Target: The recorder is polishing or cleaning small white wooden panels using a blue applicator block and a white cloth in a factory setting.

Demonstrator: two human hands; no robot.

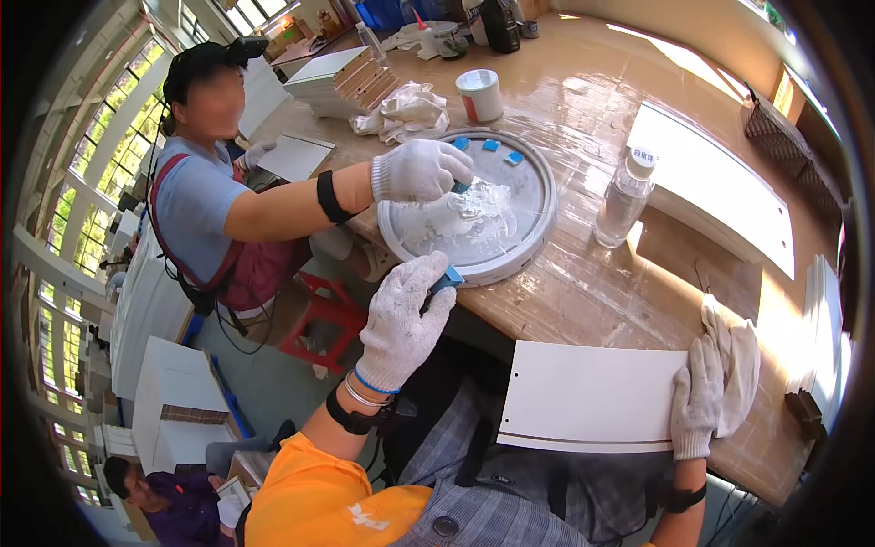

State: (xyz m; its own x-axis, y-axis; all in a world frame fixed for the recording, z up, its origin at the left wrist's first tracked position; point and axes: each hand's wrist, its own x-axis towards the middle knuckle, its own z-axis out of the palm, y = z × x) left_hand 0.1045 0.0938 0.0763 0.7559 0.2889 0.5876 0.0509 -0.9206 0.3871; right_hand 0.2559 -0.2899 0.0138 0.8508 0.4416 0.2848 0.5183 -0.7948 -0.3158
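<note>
My left hand (401, 324), in a white knit glove, is closed on a small blue block (446, 279) at the near rim of a round grey lid (544, 214). White paste (469, 211) is smeared over the lid's middle. Reaching over the paste, a co-worker's gloved hand (421, 171) pinches another blue piece. A white rectangular panel (592, 392) with small holes along its left side lies at the table's front edge, overhanging toward my lap. My gloved right hand (696, 397) grips its right end, with a whitish cloth (740, 369) beside and against that hand.
Several blue pieces (490, 145) lie on the lid's far side. A clear bottle (625, 201) stands right of it, a white tub (479, 96) behind. Further right lies a long white panel (720, 191). The co-worker (205, 182) sits at left near a red stool (321, 324).
</note>
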